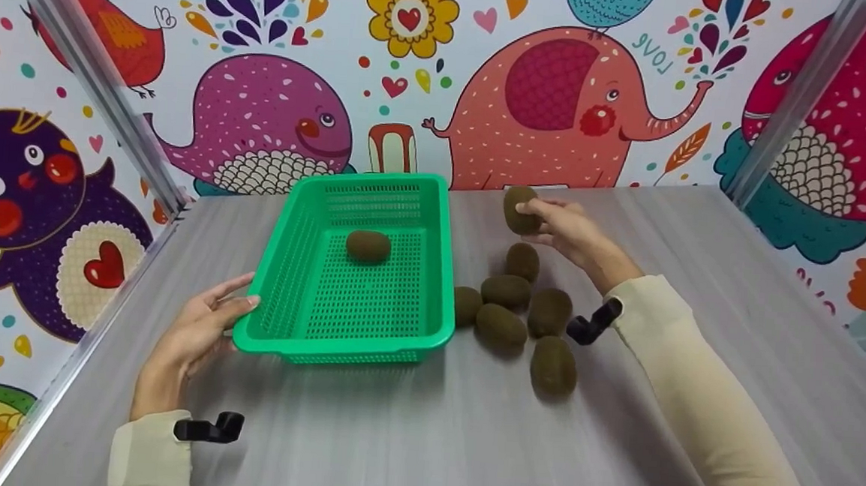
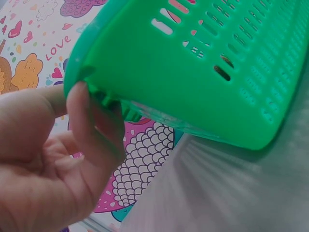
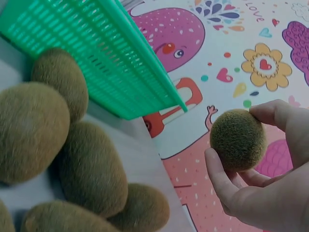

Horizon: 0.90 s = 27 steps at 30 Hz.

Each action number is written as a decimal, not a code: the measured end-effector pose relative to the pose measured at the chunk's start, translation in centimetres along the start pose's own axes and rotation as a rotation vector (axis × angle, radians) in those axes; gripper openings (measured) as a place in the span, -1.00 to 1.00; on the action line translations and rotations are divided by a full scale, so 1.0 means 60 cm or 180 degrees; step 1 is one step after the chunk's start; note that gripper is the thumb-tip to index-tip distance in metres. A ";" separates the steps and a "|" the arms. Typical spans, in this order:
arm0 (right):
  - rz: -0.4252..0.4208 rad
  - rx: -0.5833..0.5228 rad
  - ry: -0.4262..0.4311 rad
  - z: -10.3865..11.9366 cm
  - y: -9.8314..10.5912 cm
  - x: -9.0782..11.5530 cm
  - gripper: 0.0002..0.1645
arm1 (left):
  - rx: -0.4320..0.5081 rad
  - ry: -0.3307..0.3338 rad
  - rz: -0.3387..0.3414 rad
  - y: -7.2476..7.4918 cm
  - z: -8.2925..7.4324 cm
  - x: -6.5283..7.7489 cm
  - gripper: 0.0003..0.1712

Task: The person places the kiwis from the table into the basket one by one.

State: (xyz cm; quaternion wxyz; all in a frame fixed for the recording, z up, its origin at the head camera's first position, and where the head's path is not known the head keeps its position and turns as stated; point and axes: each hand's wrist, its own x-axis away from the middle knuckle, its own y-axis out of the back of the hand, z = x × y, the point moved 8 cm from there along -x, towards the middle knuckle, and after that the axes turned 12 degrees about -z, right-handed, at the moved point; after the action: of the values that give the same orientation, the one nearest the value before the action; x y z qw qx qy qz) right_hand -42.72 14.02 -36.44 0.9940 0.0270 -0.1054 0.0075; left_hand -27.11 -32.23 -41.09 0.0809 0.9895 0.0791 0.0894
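Observation:
A green plastic basket [image 1: 442, 274] with slotted walls stands on the table, one brown kiwi [image 1: 368, 246] lying inside it. My left hand [image 1: 198, 326] grips the basket's rim at the near left corner, and the left wrist view shows the thumb and fingers [image 2: 79, 104] pinching that rim. To the right of the basket, my right hand [image 1: 573, 229] holds another kiwi [image 3: 238, 140] between thumb and fingers, raised above the table. Below that hand lies a group of several loose kiwis [image 1: 501, 328], the leftmost partly hidden by the basket's wall.
The grey wood-grain table [image 1: 361, 441] reaches back to a wall panel [image 1: 410, 121] printed with cartoon animals. Metal posts [image 1: 795, 107] stand at the back corners. A black wrist mount [image 1: 211, 427] sits on each sleeve.

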 end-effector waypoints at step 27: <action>0.0328 -0.0095 0.0153 0.056 -0.132 0.024 -0.71 | -0.0042 0.0007 -0.0051 0.004 -0.001 -0.001 -0.18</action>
State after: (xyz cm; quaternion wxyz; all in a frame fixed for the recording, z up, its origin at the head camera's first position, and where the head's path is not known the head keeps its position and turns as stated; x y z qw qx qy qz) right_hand -41.87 5.94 -33.27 0.9949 0.0066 -0.0828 0.0577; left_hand -27.14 -32.48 -40.98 0.0881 0.9882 0.0865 0.0903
